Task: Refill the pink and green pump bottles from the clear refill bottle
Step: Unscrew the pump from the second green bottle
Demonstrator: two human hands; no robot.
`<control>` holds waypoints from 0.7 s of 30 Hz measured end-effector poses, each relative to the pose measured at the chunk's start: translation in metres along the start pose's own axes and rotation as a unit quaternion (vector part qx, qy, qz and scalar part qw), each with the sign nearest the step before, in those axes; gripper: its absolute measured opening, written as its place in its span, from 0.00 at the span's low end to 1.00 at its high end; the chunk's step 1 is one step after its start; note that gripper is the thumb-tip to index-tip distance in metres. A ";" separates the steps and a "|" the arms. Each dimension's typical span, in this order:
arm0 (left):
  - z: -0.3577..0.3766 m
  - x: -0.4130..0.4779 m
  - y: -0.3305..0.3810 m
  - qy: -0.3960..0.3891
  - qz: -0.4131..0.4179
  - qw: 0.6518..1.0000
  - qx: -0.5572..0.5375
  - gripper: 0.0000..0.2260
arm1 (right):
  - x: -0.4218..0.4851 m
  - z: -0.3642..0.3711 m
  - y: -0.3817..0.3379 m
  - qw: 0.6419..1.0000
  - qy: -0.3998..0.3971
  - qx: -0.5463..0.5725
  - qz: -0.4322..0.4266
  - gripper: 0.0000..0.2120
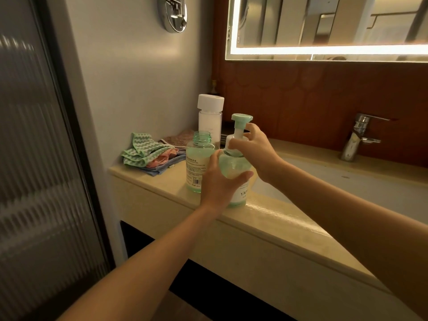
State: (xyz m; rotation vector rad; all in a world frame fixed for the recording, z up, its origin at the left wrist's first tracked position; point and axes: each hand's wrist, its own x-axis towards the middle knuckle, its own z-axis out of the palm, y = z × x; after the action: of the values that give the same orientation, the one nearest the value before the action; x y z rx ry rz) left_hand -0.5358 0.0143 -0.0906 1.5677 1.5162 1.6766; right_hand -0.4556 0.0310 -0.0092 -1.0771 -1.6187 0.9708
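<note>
A green pump bottle [234,166] stands at the front edge of the beige counter [289,225]. My left hand [218,184] wraps around its body. My right hand [256,150] grips the white collar below the green pump head [242,118]. Just to the left stands a clear greenish refill bottle [196,165] with no cap, its neck open and pale liquid inside. Behind it is a white-capped bottle [210,117]. No pink bottle is in sight.
A pile of folded cloths [148,152] lies at the counter's left end by the wall. The sink basin [347,181] and a chrome tap [356,137] are to the right. A lit mirror [324,26] hangs above; a ribbed glass door [34,158] is on the left.
</note>
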 end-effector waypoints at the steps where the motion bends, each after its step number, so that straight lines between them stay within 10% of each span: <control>1: 0.000 0.000 0.000 -0.003 0.000 1.000 0.000 0.32 | 0.000 0.001 0.002 1.000 0.003 -0.011 -0.006 0.30; 21: -0.003 0.000 0.000 -0.008 0.015 1.000 0.011 0.32 | 0.008 0.005 0.008 0.990 0.099 -0.093 -0.042 0.29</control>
State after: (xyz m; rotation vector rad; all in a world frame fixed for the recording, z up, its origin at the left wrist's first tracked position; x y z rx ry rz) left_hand -0.5381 0.0131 -0.0897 1.6193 1.5144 1.6645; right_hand -0.4605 0.0405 -0.0163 -1.1808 -1.5997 0.6450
